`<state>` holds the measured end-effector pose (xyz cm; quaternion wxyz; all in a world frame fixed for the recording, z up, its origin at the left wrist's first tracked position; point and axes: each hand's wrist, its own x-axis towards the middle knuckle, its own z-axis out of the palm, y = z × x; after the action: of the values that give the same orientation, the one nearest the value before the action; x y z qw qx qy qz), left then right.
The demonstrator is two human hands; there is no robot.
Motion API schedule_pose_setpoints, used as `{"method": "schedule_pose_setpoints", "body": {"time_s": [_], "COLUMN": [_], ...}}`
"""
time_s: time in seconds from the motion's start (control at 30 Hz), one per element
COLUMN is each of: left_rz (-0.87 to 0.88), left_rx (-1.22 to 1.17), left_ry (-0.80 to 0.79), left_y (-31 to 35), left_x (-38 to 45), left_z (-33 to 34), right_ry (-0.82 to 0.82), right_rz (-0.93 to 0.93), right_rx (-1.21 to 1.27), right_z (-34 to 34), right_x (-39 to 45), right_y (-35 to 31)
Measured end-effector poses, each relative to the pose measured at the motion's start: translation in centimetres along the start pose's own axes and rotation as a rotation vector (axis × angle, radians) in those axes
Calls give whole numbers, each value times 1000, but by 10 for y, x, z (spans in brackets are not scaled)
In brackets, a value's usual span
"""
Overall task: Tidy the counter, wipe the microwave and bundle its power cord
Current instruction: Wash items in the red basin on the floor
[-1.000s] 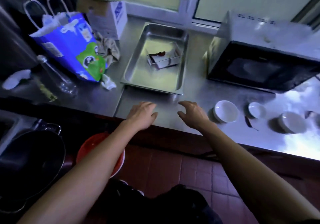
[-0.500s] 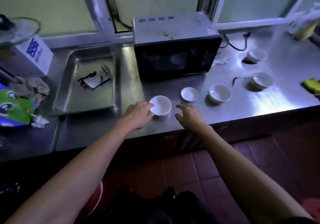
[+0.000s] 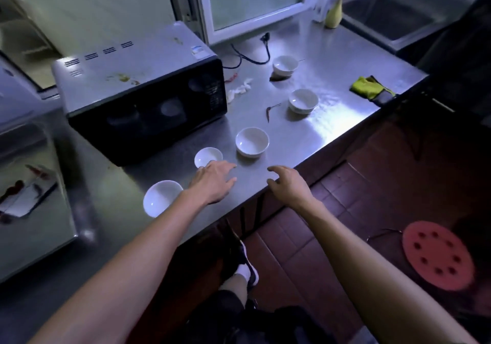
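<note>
A black microwave [image 3: 138,88] with a stained silver top stands on the steel counter [image 3: 332,120]. Its black power cord [image 3: 252,58] lies loose behind it, plug near the window. Several white bowls sit on the counter: one [image 3: 161,197] left of my left hand, a small one [image 3: 207,156] touching its fingertips, one [image 3: 252,141] beyond, two more [image 3: 303,100] [image 3: 284,64] farther back. My left hand [image 3: 214,181] hovers open, palm down. My right hand [image 3: 288,185] is open at the counter's front edge. A yellow-green cloth [image 3: 368,88] lies at the right edge.
A crumpled tissue [image 3: 239,90] and a red chili [image 3: 271,111] lie beside the microwave. A steel tray [image 3: 39,227] with a small container sits at left. A soap bottle [image 3: 322,3] and a sink [image 3: 393,17] are far right. A red stool [image 3: 438,254] stands on the floor.
My view has swung right along the counter, from the tray and blue bag to the microwave and bowls. Both hands moved right with it, still open and holding nothing.
</note>
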<state>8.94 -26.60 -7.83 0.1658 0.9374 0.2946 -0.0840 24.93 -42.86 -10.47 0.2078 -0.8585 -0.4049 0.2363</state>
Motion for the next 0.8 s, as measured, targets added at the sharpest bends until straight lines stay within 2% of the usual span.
{"method": "schedule_pose_setpoints", "body": {"time_s": [0.1, 0.47, 0.8], "left_rz": [46, 39, 46], "left_rx": [-42, -139, -186], "left_ry": [-5, 27, 10], "left_y": [8, -4, -1], "left_x": [39, 180, 248], "left_z": [0, -29, -35], "right_ry": [16, 56, 34], "right_rz": [17, -5, -21], "right_rx": [-22, -99, -122], "right_z": [-11, -58, -92], "right_x": [22, 150, 223], "right_y": [13, 15, 23]}}
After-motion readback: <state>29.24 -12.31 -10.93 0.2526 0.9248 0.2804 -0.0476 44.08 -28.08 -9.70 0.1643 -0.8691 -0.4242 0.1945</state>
